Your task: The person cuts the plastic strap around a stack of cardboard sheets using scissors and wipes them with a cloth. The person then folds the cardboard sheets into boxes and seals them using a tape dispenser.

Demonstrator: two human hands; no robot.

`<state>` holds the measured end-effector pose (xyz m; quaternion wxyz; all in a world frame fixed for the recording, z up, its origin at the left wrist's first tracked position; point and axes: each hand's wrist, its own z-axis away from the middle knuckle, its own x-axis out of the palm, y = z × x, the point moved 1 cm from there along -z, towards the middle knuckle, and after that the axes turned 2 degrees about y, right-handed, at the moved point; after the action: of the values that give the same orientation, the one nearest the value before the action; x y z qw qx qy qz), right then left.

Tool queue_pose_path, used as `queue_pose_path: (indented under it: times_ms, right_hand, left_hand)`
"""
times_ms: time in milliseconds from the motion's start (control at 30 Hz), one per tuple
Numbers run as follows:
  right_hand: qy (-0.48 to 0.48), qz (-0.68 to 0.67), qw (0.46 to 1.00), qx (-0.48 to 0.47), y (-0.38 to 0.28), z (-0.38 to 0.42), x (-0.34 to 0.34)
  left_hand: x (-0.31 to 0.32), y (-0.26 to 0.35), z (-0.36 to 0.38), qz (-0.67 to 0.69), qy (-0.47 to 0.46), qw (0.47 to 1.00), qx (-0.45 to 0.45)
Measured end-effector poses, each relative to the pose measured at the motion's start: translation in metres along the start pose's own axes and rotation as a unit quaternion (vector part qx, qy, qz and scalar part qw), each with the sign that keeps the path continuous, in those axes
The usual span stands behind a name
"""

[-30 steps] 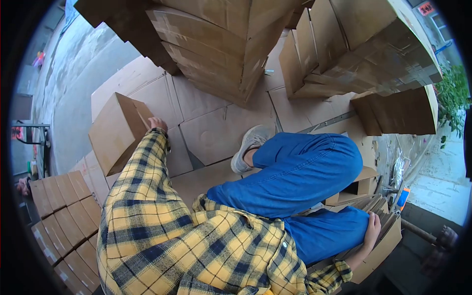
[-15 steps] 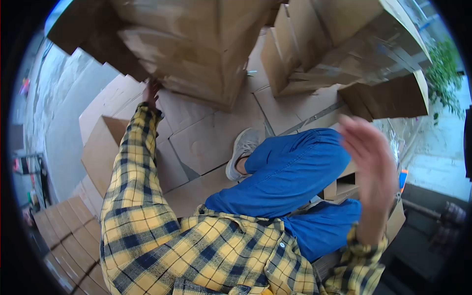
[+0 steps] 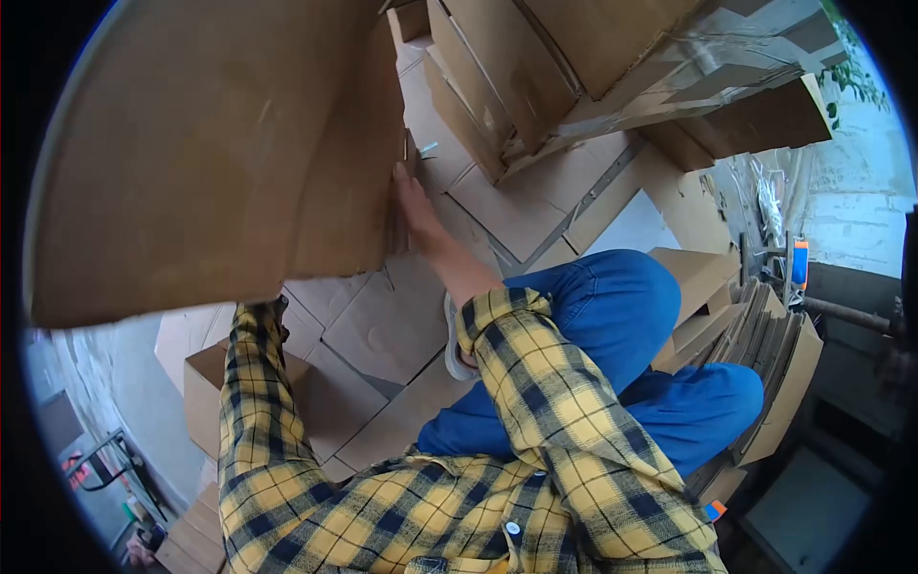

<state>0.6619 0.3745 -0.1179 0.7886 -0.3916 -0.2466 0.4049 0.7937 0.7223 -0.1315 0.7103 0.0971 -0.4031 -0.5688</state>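
Note:
A large cardboard box [image 3: 220, 163] fills the upper left, tilted, with its broad brown flap towards me. My right hand [image 3: 421, 215] reaches across my body and lies against the box's right side, fingers stretched along it. My left sleeve [image 3: 256, 383] runs up under the box's near edge. Behind that edge the left hand is hidden, so its fingers do not show. Another cardboard box [image 3: 612, 57], with clear tape along its side and a flap sticking out, stands at the upper right, apart from both hands.
Flattened cardboard sheets [image 3: 382, 335] cover the floor. A small open box [image 3: 206, 397] sits left of my left arm. Stacked folded cardboard [image 3: 765, 354] lies on the right, beside my knees. An orange-and-blue object [image 3: 799, 263] and a bar [image 3: 846, 314] are farther right.
The large box has tilted and swung up closer to me, covering my left hand. My right hand has moved from the right side, in the air, across to the box's side.

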Motion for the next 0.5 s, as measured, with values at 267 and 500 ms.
queue_pose_path:
  times_ms: [267, 500]
  right_hand:
    - [-0.167, -0.127, 0.977, 0.028, -0.005, 0.023, -0.010]
    - [-0.211, -0.029, 0.966, 0.145, -0.038, 0.062, -0.036]
  left_hand:
    - [-0.036, 0.007, 0.063, -0.006, 0.045, 0.999, 0.026]
    - [-0.050, -0.042, 0.088, 0.031, 0.100, 0.994, 0.041]
